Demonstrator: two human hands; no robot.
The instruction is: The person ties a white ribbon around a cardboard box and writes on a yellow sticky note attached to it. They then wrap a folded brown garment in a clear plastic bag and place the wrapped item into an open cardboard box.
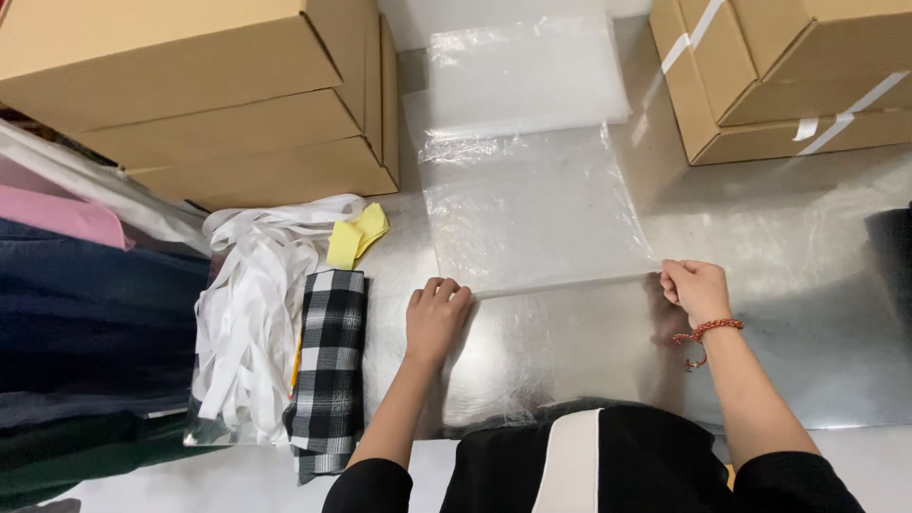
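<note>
A black garment with a white stripe (570,461) lies nearest, cut off by the bottom edge. Beyond it, the left hand (435,318), fingers curled, presses the near left corner of a clear plastic bag (532,214); the right hand (695,290) pinches its near right corner. The bag lies flat on a shiny metal table (817,285), with a stack of more bags (522,71) behind. Folded checked cloth (330,370) and white paper strips (252,313) lie left. Cardboard boxes (218,95), partly out of view, flank both sides.
</note>
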